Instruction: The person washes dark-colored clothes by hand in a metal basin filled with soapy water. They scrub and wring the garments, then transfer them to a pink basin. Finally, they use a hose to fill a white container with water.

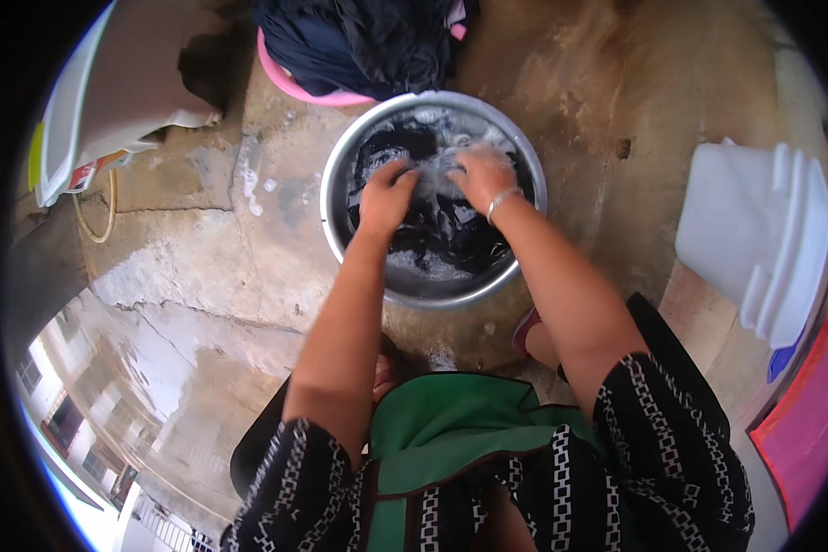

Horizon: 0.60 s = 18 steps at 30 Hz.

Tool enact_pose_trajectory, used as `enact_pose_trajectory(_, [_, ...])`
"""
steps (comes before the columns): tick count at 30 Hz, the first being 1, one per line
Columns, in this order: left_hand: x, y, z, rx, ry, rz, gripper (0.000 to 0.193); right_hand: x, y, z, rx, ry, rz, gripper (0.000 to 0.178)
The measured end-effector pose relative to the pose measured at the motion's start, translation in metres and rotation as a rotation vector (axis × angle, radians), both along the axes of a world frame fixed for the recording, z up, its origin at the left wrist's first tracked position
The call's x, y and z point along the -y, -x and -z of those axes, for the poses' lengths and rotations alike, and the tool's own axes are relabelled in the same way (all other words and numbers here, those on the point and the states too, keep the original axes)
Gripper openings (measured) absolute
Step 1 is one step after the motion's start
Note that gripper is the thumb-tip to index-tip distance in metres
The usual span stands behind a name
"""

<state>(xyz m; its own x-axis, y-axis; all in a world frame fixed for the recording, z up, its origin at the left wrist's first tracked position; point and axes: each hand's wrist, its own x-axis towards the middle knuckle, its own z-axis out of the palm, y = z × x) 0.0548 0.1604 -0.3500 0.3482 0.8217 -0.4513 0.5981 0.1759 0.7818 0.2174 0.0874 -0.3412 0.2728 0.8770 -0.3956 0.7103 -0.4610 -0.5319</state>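
Note:
A round metal basin (pixel 531 147) stands on the ground in front of me, holding dark wet clothes (pixel 465 230) in sudsy water. Inside its left half, my left hand (pixel 386 198) is closed on the dark cloth, thumb toward the middle. My right hand (pixel 486 179), with a silvery bracelet at the wrist, is curled into the cloth at the right. Splashing water and suds partly hide its fingertips. The two hands are a short gap apart.
Beyond the basin, a pink tub (pixel 290 83) is heaped with dark clothes (pixel 359 41). White plastic containers (pixel 731 221) lie at the right, near a pink panel (pixel 810 423). A pale container (pixel 120 92) and a hose (pixel 110 216) are at far left. The concrete floor (pixel 202 267) is wet and cracked.

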Motion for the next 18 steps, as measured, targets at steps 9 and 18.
enact_pose_trajectory(9, [0.051, 0.048, -0.058, 0.448, 0.478, -0.339, 0.037, 0.033, 0.109, -0.133, -0.335, -0.459, 0.088, 0.015])
enact_pose_trajectory(18, [0.041, 0.037, -0.083, -0.324, -0.144, 0.141, 0.039, 0.061, -0.002, -0.066, -0.281, 0.3, -0.162, 0.042])
